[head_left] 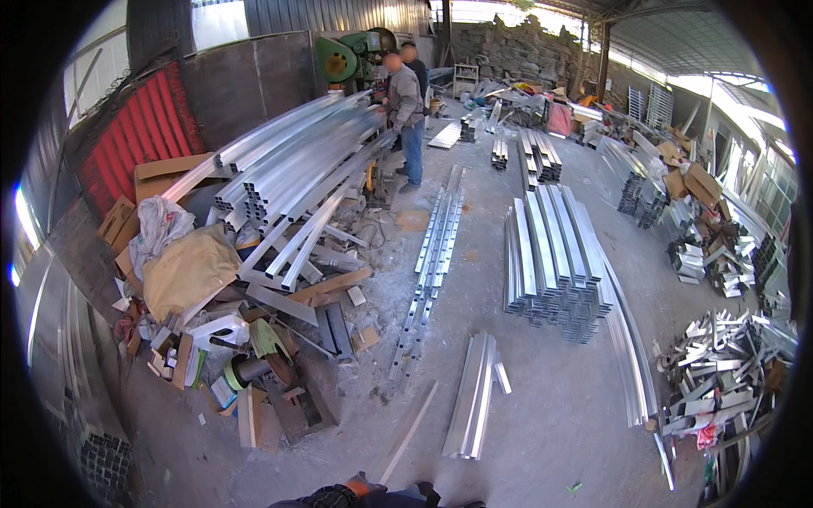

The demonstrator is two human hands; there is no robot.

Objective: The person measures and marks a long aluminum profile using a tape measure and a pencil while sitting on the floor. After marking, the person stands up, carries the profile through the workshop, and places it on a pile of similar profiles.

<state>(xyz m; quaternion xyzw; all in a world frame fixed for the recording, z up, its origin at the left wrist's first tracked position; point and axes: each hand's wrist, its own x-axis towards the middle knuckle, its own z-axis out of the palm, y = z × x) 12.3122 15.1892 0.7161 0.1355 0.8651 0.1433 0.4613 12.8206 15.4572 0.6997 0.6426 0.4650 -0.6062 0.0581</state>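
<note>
At the bottom edge a hand in what looks like an orange-and-dark glove [364, 485] shows beside a dark sleeve; I take it for my left hand. Its fingers are too small and cut off to read. A long thin pale strip [411, 432] slants up and away from beside this hand; whether the hand grips it or it lies on the floor I cannot tell. To the right, a short bundle of silvery metal profiles [471, 398] rests on the floor, with a small offcut [503, 378] against it. My right hand is out of sight.
A large stack of metal channels [555, 245] stands right of centre, long profiles [627, 364] beside it. Rails [428, 271] lie mid-floor. Scrap [716, 372] fills the right; cartons and debris [254, 356] the left. Two people stand by a green machine [339, 61] near long profiles [296, 161].
</note>
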